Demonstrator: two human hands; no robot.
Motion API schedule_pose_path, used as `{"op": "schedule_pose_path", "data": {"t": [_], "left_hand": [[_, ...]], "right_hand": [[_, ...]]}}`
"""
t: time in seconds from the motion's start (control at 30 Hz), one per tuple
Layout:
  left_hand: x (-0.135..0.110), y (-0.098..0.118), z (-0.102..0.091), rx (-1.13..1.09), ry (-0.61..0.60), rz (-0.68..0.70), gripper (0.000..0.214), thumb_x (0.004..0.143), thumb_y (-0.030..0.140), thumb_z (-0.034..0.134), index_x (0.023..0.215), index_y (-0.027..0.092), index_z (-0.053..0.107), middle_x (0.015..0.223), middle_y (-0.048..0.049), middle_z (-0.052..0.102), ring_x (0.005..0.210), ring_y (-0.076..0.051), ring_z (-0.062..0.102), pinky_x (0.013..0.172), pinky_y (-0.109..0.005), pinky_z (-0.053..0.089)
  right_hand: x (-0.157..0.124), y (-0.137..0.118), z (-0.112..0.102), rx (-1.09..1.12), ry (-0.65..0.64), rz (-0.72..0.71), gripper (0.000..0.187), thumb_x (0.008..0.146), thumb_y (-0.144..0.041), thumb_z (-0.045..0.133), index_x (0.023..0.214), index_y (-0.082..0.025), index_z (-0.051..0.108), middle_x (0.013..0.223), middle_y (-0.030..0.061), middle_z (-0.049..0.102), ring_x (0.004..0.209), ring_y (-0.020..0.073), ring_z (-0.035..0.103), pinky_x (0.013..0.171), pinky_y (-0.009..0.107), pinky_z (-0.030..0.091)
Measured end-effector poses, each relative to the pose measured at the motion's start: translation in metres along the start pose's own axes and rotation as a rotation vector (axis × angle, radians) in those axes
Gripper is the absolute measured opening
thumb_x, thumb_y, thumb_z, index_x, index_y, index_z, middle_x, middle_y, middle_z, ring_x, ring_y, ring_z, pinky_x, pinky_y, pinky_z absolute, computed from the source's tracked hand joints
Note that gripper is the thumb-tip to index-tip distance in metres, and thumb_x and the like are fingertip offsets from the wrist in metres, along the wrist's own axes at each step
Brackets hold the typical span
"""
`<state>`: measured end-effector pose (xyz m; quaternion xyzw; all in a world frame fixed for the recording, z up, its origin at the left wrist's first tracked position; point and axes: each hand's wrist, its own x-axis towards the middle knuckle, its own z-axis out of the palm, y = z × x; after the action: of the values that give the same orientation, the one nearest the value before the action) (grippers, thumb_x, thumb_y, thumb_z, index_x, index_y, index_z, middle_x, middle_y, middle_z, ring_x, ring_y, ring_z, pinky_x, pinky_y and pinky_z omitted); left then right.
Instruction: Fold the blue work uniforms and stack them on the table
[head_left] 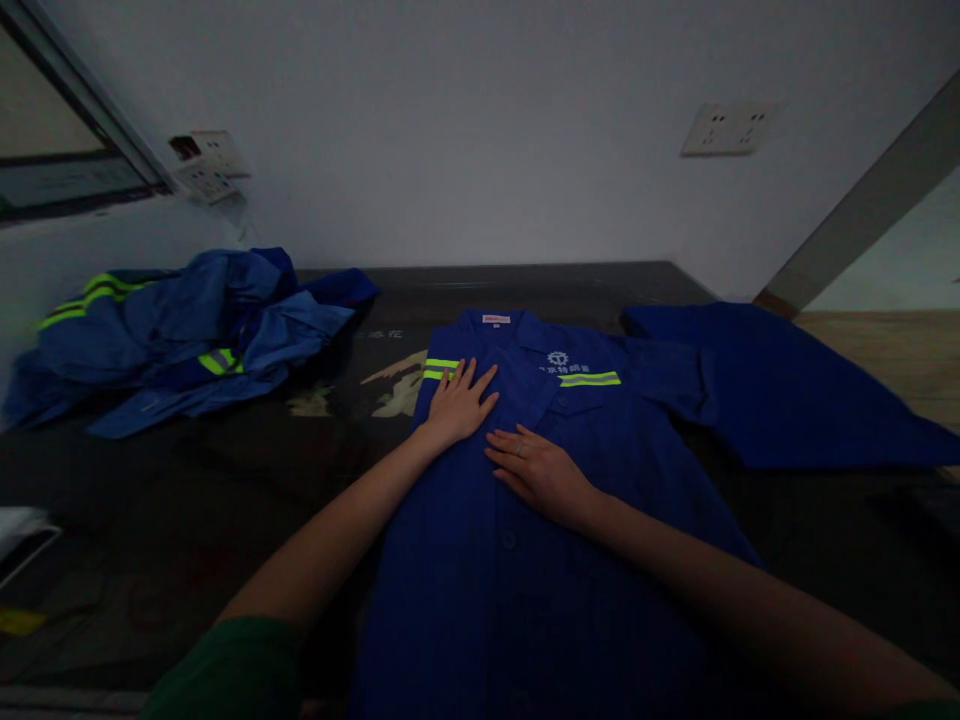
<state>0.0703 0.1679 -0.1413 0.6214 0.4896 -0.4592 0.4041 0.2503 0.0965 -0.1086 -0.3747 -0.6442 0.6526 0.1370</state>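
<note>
Head cam: I see blue work shirt (pixel 525 520) spread front-up on dark table (pixel 187 520). Left hand (pixel 457 405) flat on shirt's chest, fingers open. Right hand (pixel 540 472) flat just beside it, fingers open. Crumpled blue clothes pile (pixel 187 335) well left of shirt

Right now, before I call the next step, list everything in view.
shirt: one, blue with yellow-green stripes, flat at table centre.
garment pile: one heap, blue with yellow-green stripes, table's rear left.
spread cloth: one, blue, right of shirt; possibly its sleeve, cannot tell.
table: one, dark, under everything.
right socket: one, white, wall at right.
left sockets: two, white, wall at left.
left hand: one, bare, flat on shirt's chest.
right hand: one, bare, ringed finger, flat on shirt's front.
</note>
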Motion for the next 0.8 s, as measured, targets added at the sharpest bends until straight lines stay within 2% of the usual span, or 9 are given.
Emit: {"op": "schedule_pose_path", "data": {"t": [0.23,0.4,0.67,0.8], "left_hand": [[0.053,-0.007,0.002,-0.054,-0.043,-0.152,0.070,0.088,0.070,0.027,0.149,0.037,0.026,0.159,-0.0014,0.018,0.146,-0.034,0.012,0.116,-0.057,0.011],[0.082,-0.011,0.008,-0.113,-0.010,-0.256,0.070,0.084,0.075,0.025,0.146,0.043,0.031,0.159,0.0037,0.018,0.145,-0.040,0.007,0.109,-0.071,0.004],[0.089,-0.014,0.019,-0.105,0.049,-0.285,0.069,0.084,0.073,0.026,0.146,0.043,0.031,0.158,0.0052,0.018,0.145,-0.039,0.007,0.108,-0.072,0.002],[0.090,-0.014,0.020,-0.097,0.062,-0.281,0.068,0.085,0.072,0.026,0.146,0.042,0.032,0.158,0.0047,0.018,0.145,-0.039,0.007,0.108,-0.073,0.004]], "right_hand": [[0.000,0.000,0.001,0.016,0.001,0.023,0.031,0.094,-0.025,0.048,0.117,-0.016,0.067,0.126,0.0101,0.063,0.120,0.0216,0.058,0.107,0.044,0.042],[0.001,0.000,0.001,0.046,0.009,0.036,0.030,0.094,-0.025,0.049,0.116,-0.016,0.067,0.126,0.0101,0.064,0.120,0.0216,0.057,0.107,0.044,0.042],[0.001,-0.001,0.000,0.067,-0.047,0.052,0.033,0.093,-0.027,0.051,0.122,-0.016,0.063,0.132,0.0105,0.059,0.125,0.0221,0.053,0.111,0.045,0.037],[-0.013,-0.011,-0.022,0.071,-0.126,0.063,0.045,0.090,-0.029,0.057,0.132,-0.014,0.055,0.146,0.0128,0.044,0.138,0.0265,0.035,0.113,0.049,0.032]]}}
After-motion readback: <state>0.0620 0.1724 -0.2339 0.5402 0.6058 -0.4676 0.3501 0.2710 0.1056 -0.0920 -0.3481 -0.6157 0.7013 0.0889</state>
